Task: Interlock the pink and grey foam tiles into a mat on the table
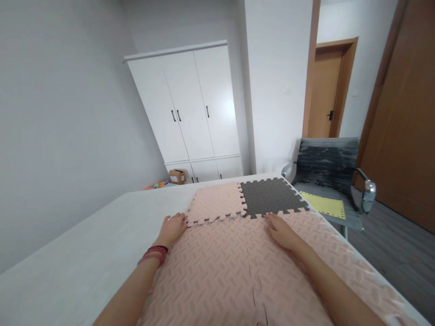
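Two large pink foam mats with a raised tread pattern, a left one (204, 271) and a right one (326, 246), lie joined along a wavy seam in front of me. Beyond them are a pink puzzle-edged foam mat (215, 201) and a dark grey foam mat (272, 197), with small gaps along their toothed edges. My left hand (173, 228), wearing red bracelets, rests with fingers spread at the near left corner of the far pink mat. Fingers outstretched, my right hand (280, 231) lies on the near right mat, its tips at the grey mat's near edge.
The mats lie on a white table (112, 231). To the right stands an office chair (328, 167) with a yellow perforated sheet (322, 204) on its seat. A white wardrobe (190, 104) and a cardboard box (177, 176) are behind the table's far edge.
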Demonstrator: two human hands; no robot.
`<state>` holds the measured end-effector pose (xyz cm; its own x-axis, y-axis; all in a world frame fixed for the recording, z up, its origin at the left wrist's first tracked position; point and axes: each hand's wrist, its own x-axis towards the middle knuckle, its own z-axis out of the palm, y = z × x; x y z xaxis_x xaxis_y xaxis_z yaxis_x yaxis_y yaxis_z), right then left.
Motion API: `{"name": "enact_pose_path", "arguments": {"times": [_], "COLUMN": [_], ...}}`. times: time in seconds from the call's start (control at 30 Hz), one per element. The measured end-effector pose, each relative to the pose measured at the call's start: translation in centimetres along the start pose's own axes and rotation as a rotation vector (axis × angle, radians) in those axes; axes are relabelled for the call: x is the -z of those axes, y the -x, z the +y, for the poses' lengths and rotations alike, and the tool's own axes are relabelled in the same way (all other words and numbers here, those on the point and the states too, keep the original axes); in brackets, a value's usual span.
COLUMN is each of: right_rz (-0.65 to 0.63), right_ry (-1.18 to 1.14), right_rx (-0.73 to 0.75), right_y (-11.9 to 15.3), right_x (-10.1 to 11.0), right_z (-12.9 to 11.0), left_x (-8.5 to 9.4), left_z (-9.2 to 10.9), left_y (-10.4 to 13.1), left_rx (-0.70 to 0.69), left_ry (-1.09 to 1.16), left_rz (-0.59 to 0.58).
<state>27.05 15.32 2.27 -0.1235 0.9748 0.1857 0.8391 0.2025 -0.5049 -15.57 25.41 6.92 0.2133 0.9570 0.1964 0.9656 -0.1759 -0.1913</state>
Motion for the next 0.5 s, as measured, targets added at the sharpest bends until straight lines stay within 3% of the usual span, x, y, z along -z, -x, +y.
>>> {"name": "enact_pose_path", "arguments": {"times": [0.27,0.5], "right_rz": [-0.021,-0.047], "right_ry": [0.042,0.059], "right_rx": [-0.002,0.003], "right_y": [0.3,0.5], "right_x": [0.6,0.8], "right_z": [-0.8,-0.7], "left_x": [-0.8,-1.2], "left_z": [-2.0,-3.2], "left_y": [-0.7,0.0], "left_rx": [-0.116,-0.193], "left_ry": [0.074,0.148], "left_rz": [-0.075,-0.056]}}
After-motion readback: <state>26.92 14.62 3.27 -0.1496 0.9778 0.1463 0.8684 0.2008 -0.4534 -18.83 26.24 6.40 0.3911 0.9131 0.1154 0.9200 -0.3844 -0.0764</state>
